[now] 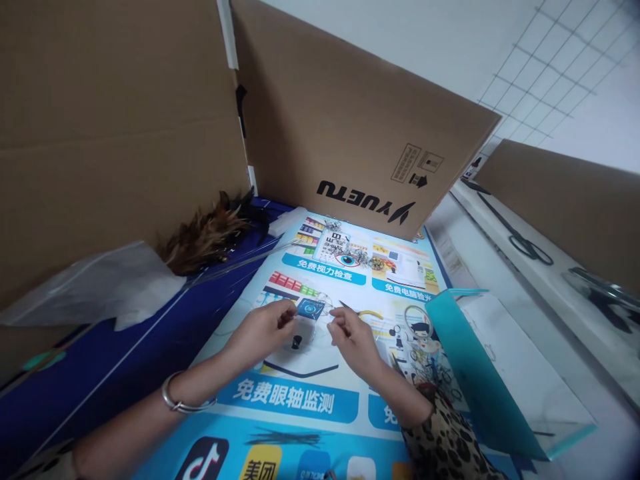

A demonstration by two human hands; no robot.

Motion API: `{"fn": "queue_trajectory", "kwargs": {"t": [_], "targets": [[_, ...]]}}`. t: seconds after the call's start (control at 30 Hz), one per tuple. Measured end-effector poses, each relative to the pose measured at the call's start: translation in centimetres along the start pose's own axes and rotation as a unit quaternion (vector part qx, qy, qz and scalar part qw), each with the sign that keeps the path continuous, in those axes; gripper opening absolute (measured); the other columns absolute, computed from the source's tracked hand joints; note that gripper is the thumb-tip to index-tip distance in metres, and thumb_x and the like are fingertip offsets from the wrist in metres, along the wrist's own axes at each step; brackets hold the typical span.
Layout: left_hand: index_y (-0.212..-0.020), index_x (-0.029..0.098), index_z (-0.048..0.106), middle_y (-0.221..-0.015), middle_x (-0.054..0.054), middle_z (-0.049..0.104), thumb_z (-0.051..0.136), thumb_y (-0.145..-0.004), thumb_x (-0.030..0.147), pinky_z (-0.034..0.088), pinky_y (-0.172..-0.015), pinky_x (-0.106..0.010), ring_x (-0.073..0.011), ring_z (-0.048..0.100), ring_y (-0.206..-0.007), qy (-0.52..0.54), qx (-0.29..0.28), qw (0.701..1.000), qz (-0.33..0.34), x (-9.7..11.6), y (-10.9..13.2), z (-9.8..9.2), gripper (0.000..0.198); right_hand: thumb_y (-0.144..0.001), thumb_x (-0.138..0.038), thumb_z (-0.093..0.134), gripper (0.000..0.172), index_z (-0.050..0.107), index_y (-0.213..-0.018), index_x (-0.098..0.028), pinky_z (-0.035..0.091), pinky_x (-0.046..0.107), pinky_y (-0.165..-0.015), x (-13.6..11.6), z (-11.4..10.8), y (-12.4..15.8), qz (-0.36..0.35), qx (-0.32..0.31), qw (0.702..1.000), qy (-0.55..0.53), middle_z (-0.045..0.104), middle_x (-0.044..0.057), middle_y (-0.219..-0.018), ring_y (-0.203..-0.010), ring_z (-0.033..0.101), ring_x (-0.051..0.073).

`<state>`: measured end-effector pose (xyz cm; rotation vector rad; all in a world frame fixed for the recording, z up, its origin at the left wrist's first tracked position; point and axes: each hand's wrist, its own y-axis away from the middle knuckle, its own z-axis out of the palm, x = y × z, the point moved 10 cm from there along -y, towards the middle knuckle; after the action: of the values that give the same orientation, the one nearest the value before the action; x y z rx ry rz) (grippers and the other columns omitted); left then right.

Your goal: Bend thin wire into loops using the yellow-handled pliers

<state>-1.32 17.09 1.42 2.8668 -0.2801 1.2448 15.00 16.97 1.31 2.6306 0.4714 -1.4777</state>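
Observation:
Over the printed poster, my left hand (pixel 277 327) is closed, thumb and fingertips pinched together beside a dark blue printed square. My right hand (pixel 354 337) faces it with curled, pinching fingers. A fine looped wire (pixel 323 301) shows between the two hands and reaches the right fingertips. Whatever the left fingers pinch is too small to make out. Just beyond the right hand lie pliers (pixel 371 313) with yellow handles and a dark pointed tip. Right of that hand are a round wire coil (pixel 417 321) and a tangle of bent wire pieces (pixel 431 375).
Small wire pieces (pixel 353 253) lie farther back on the poster (pixel 295 360); thin dark strands (pixel 285 437) lie near the front. Cardboard panels (pixel 345 113) stand behind. A feather bundle (pixel 215 230) and plastic bag (pixel 105 283) sit left; a teal-edged folder (pixel 480 380) and scissors (pixel 530 248) right.

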Motion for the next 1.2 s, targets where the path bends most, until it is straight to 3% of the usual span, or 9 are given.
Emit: {"fn": "queue_trajectory", "kwargs": {"t": [0.07,0.17,0.27,0.37,0.5,0.83,1.0,1.1,1.2], "targets": [[-0.083,0.020,0.056,-0.071,0.001,0.059,0.048,-0.077,0.025,0.038,-0.059,-0.023,-0.0147,0.054,-0.064,-0.019,0.012,1.000,0.011,0.4,0.2,-0.3,0.011,-0.080,-0.037,0.054,0.042,0.043,-0.118,-0.023,0.042,0.024,-0.057,-0.8,0.3,0.5,-0.009,-0.010,0.999,0.044,0.059,-0.001,-0.082,-0.058,0.053,0.010],[-0.084,0.021,0.057,-0.075,0.000,0.061,0.049,-0.077,0.025,0.039,-0.060,-0.023,-0.0154,0.056,-0.066,-0.026,0.024,0.999,0.024,1.0,0.5,-0.6,0.011,-0.073,-0.039,0.062,0.058,0.040,-0.124,-0.023,0.044,0.029,-0.066,-2.2,-0.4,1.1,-0.039,0.037,0.986,0.156,0.058,0.005,-0.095,-0.069,0.055,0.015],[-0.084,0.022,0.056,-0.075,0.000,0.062,0.050,-0.077,0.026,0.040,-0.061,-0.024,-0.0158,0.057,-0.067,-0.025,0.026,0.999,0.028,1.2,0.7,-0.6,0.010,-0.077,-0.037,0.058,0.050,0.043,-0.122,-0.021,0.043,0.033,-0.074,-3.1,-1.0,1.2,-0.067,0.065,0.973,0.211,0.056,0.008,-0.098,-0.084,0.055,0.020],[-0.088,0.021,0.053,-0.071,0.001,0.061,0.050,-0.078,0.027,0.041,-0.060,-0.024,-0.0155,0.058,-0.063,-0.011,0.002,1.000,0.016,1.0,0.7,0.1,0.013,-0.080,-0.028,0.053,0.037,0.048,-0.116,-0.022,0.043,0.029,-0.070,-2.6,-0.4,1.0,-0.068,0.037,0.974,0.214,0.057,0.005,-0.092,-0.079,0.055,0.018],[-0.110,0.021,0.043,-0.073,0.003,0.060,0.052,-0.077,0.026,0.042,-0.059,-0.024,-0.0142,0.058,-0.061,0.064,-0.016,0.998,0.017,0.8,0.8,1.2,0.034,-0.079,-0.022,0.052,0.035,0.050,-0.113,-0.023,0.044,0.027,-0.068,-1.6,0.5,0.7,-0.067,0.016,0.978,0.197,0.057,0.003,-0.090,-0.071,0.053,0.015],[-0.112,0.020,0.053,-0.087,-0.003,0.058,0.054,-0.076,0.024,0.046,-0.067,-0.027,-0.0151,0.056,-0.074,0.190,-0.040,0.981,0.029,-0.1,0.5,3.2,0.036,-0.071,-0.018,0.057,0.012,0.060,-0.083,-0.020,0.048,0.024,-0.062,1.6,1.0,-0.3,0.008,0.010,1.000,-0.024,0.057,0.002,-0.084,-0.068,0.056,0.012],[-0.096,0.019,0.063,-0.092,-0.005,0.058,0.059,-0.074,0.027,0.046,-0.071,-0.030,-0.0176,0.055,-0.082,0.243,-0.065,0.968,0.018,0.2,0.4,3.2,0.023,-0.070,-0.032,0.064,0.021,0.052,-0.081,-0.018,0.049,0.026,-0.055,2.2,3.6,0.2,0.126,-0.093,0.941,-0.298,0.056,-0.003,-0.061,-0.054,0.057,0.011],[-0.097,0.017,0.062,-0.082,-0.004,0.061,0.062,-0.073,0.033,0.046,-0.066,-0.029,-0.0160,0.055,-0.072,0.350,-0.110,0.928,-0.055,-0.4,0.7,4.1,0.028,-0.068,-0.035,0.067,0.030,0.052,-0.088,-0.019,0.048,0.024,-0.054,1.6,3.4,0.2,0.134,-0.093,0.924,-0.345,0.057,-0.004,-0.065,-0.056,0.058,0.011],[-0.093,0.017,0.062,-0.079,-0.003,0.062,0.065,-0.072,0.037,0.045,-0.064,-0.027,-0.0141,0.055,-0.066,0.433,-0.142,0.884,-0.108,-0.5,1.2,4.9,0.030,-0.070,-0.035,0.066,0.027,0.058,-0.091,-0.019,0.048,0.024,-0.061,1.5,2.9,0.1,0.122,-0.086,0.939,-0.311,0.060,-0.001,-0.076,-0.067,0.058,0.011]]}}
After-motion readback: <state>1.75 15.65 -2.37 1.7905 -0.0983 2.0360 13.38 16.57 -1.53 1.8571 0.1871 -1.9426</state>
